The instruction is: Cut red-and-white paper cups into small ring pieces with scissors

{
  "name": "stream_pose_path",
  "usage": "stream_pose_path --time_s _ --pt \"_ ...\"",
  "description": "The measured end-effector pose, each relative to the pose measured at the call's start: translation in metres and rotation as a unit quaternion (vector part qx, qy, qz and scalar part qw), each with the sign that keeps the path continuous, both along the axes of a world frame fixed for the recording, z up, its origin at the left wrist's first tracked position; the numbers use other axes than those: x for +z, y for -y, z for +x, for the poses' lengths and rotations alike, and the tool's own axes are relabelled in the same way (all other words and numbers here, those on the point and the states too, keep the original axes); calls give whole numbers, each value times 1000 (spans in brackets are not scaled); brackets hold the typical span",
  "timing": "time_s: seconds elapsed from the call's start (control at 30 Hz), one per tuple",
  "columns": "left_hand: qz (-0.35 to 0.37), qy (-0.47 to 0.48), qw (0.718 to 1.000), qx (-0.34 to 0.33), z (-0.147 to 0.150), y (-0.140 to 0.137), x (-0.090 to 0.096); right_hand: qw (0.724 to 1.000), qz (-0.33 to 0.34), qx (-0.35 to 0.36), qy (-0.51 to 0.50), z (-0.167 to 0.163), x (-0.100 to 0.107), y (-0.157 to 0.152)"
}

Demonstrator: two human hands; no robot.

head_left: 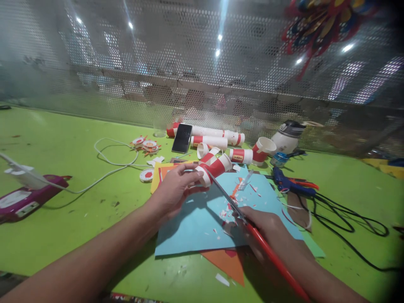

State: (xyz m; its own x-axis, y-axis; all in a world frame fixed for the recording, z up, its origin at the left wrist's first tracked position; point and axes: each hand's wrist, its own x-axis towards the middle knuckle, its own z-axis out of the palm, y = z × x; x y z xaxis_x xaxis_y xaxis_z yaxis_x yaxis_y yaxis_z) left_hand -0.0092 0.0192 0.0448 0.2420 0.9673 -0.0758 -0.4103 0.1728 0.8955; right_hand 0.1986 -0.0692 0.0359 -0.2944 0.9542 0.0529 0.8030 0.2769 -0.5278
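My left hand (181, 185) is closed around the base end of a red and white paper cup (217, 167), which is tilted on its side above the blue paper (186, 235). In my right hand (265, 229) is a pair of scissors (230, 201) with red handles. The blades point up and left, and their tips meet the cup near its white base. Small red and white paper scraps (227, 214) lie on the blue sheet below the scissors.
Behind are a phone (182, 138), white and red rolled tubes (210, 134), an upright paper cup (263, 150) and a bottle (286, 135). A blue glue gun (292, 184) with a black cable is at right. A purple power strip (31, 198) with a white cable stands left.
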Motion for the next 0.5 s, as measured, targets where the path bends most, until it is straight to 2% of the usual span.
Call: stream_pose_path --time_s 0.13,0.33,0.5 --pt "19 -8 1000 14 -1 -1 -1 999 -31 -30 -8 -1 4 -2" --pt "41 -27 999 -1 1 1 -3 999 -38 -3 -39 4 1 -3" --pt "43 -30 999 0 2 1 -3 999 -41 4 -23 2 5 -3"
